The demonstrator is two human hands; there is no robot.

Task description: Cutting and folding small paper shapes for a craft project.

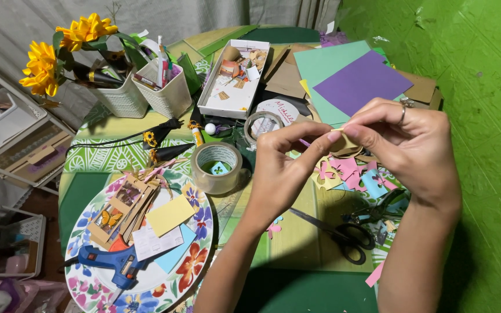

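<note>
Above the black scissors (343, 235) on the table (297, 232), the left hand (282, 168) and right hand (404, 148) meet fingertip to fingertip, each grip pinched narrow on a small tan paper piece (343, 142), seemingly to steady it for fine shaping.

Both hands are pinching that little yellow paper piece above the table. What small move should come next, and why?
Probably finish the pinch or fold in place before lowering it. The left hand and right hand meet fingertip to fingertip on the small yellow paper piece, held above the pink cutouts; the scissors lie untouched.
</note>
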